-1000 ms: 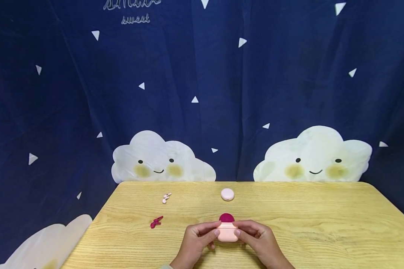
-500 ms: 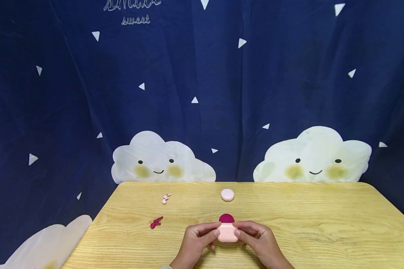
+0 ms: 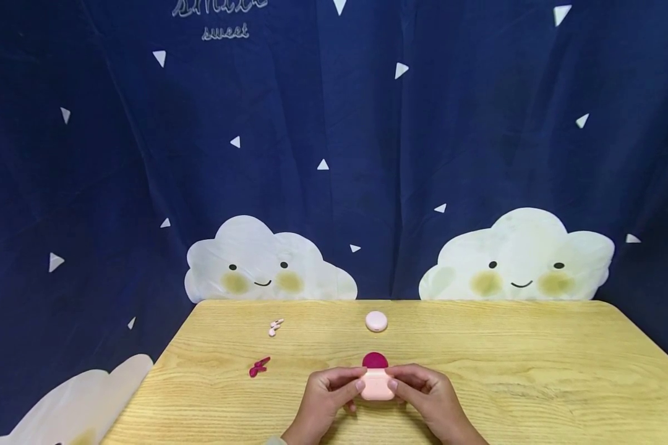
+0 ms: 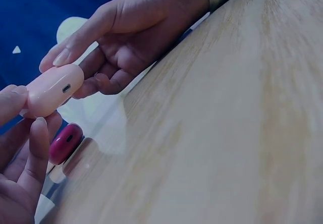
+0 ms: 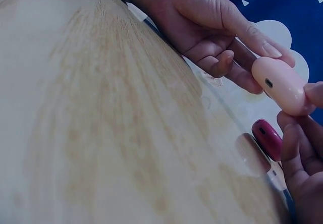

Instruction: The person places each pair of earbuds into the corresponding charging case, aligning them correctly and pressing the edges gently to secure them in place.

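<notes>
Barely shifted since earlier, the pink earbud case is pinched in head view by left hand and right hand, held above the table in left-wrist view, and, glossy in right-wrist view, might be dropped if either pinch loosens.

Cloud-printed blue curtain behind wooden table

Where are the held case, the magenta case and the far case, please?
Held case [image 3: 376, 386]: head view, camera-facing side.
Magenta case [image 4: 64, 146]: left wrist view, slotted side.
Far case [image 3: 376, 320]: head view, camera-facing side.
</notes>
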Motion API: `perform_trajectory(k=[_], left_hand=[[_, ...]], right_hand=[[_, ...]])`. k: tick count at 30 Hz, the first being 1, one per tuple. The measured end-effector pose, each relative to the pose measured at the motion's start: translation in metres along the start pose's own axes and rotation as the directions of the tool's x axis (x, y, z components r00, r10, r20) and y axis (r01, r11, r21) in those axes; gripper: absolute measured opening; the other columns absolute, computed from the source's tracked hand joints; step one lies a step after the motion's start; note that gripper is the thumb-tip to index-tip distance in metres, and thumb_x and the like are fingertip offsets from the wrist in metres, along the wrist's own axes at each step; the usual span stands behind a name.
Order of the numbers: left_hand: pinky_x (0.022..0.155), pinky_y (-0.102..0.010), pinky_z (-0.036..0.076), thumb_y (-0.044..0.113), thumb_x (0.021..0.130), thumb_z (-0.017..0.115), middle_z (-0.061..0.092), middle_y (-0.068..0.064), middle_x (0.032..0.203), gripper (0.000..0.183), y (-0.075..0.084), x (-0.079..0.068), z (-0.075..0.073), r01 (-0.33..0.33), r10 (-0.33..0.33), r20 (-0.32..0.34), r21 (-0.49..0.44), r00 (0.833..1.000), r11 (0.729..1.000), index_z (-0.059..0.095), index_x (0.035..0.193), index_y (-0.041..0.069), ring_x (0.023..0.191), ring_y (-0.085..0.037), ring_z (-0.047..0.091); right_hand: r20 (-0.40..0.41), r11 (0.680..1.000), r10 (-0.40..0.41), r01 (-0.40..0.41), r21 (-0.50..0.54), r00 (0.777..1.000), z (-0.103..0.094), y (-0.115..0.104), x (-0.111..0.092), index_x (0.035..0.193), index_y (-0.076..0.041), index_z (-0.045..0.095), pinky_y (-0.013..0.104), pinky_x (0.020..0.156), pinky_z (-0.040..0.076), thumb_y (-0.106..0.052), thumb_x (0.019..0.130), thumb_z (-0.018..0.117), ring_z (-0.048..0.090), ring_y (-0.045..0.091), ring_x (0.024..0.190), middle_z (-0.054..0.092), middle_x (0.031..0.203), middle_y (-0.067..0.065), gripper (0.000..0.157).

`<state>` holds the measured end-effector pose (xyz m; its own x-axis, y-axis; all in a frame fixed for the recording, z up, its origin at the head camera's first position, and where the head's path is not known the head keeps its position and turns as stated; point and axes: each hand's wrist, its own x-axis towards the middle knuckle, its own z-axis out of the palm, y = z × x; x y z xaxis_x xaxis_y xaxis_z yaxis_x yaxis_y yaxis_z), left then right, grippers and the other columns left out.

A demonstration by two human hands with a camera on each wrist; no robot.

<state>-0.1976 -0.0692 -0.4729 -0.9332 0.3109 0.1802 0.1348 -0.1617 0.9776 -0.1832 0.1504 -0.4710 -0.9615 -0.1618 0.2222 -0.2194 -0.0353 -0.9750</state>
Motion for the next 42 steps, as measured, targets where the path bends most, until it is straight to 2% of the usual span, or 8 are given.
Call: perform_trajectory(k=[9,14,19,25,33,38,42], left_hand=[[0.058,-0.022,0.052,0.009,0.088,0.07,0.067,-0.022,0.106,0.029,-0.0017,0.002,0.0017,-0.005,0.005,0.009,0.002,1.0,1.0,0.066,0.113,-0.006,0.07,-0.011,0.061],[0.058,-0.023,0.053,0.009,0.088,0.07,0.065,-0.019,0.106,0.029,-0.0008,0.0021,0.002,0.012,-0.012,0.013,0.012,1.0,1.0,0.066,0.113,-0.005,0.069,-0.011,0.062],[0.059,-0.024,0.054,0.009,0.089,0.069,0.065,-0.017,0.105,0.027,-0.0012,0.0016,0.0019,0.028,-0.029,0.027,0.022,0.999,0.999,0.066,0.112,-0.003,0.073,-0.011,0.063],[0.064,-0.021,0.052,0.01,0.087,0.07,0.067,-0.018,0.1,0.023,-0.0028,0.0013,0.0009,0.005,-0.01,0.049,0.1,0.999,0.995,0.067,0.108,0.0,0.078,-0.01,0.062],[0.068,-0.019,0.05,0.009,0.087,0.069,0.067,-0.011,0.099,0.021,-0.0069,0.0024,-0.0007,0.004,-0.017,0.064,0.202,0.998,0.979,0.069,0.107,0.006,0.082,-0.012,0.061],[0.07,-0.02,0.05,0.008,0.085,0.07,0.067,-0.007,0.097,0.021,-0.0054,0.0009,-0.0003,0.014,-0.034,0.073,0.255,0.997,0.967,0.069,0.106,0.008,0.082,-0.012,0.061],[0.07,-0.02,0.05,0.009,0.084,0.07,0.068,-0.004,0.095,0.023,-0.0039,-0.0005,-0.0003,-0.003,-0.021,0.084,0.276,0.996,0.961,0.07,0.107,0.009,0.082,-0.01,0.061]], right_hand=[[0.006,0.999,0.015,-0.015,-0.028,1.0,-0.0014,0.0006,0.0015,0.116,0.002,0.066,0.03,0.064,0.055,-0.012,0.088,0.07,0.064,0.012,0.076,0.071,0.102,0.012,0.031],[0.008,0.998,-0.017,0.018,-0.063,1.0,-0.0014,0.0013,0.0014,0.112,0.0,0.068,0.031,0.063,0.055,-0.01,0.088,0.069,0.064,0.012,0.074,0.07,0.1,0.012,0.026],[-0.012,0.994,-0.016,0.015,-0.11,1.0,-0.0005,0.0024,0.0008,0.107,-0.005,0.07,0.03,0.061,0.054,-0.012,0.087,0.071,0.062,0.012,0.068,0.07,0.095,0.009,0.021],[-0.032,0.987,-0.02,0.014,-0.16,0.999,0.0007,0.0039,0.001,0.101,-0.009,0.072,0.027,0.063,0.053,-0.015,0.085,0.074,0.061,0.011,0.071,0.071,0.098,0.006,0.017],[0.011,0.984,0.028,-0.026,-0.174,1.0,0.0002,0.0038,0.0013,0.098,-0.009,0.071,0.026,0.066,0.054,-0.018,0.085,0.074,0.062,0.01,0.072,0.07,0.095,0.007,0.016],[0.051,0.984,-0.015,0.023,-0.175,0.999,-0.0008,0.0051,-0.0001,0.099,-0.006,0.07,0.024,0.063,0.052,-0.016,0.086,0.073,0.06,0.009,0.072,0.069,0.093,0.008,0.016],[0.071,0.976,-0.09,0.102,-0.195,0.993,-0.0001,0.0066,-0.0012,0.098,-0.007,0.07,0.024,0.062,0.052,-0.013,0.086,0.072,0.06,0.008,0.073,0.069,0.09,0.007,0.013]])
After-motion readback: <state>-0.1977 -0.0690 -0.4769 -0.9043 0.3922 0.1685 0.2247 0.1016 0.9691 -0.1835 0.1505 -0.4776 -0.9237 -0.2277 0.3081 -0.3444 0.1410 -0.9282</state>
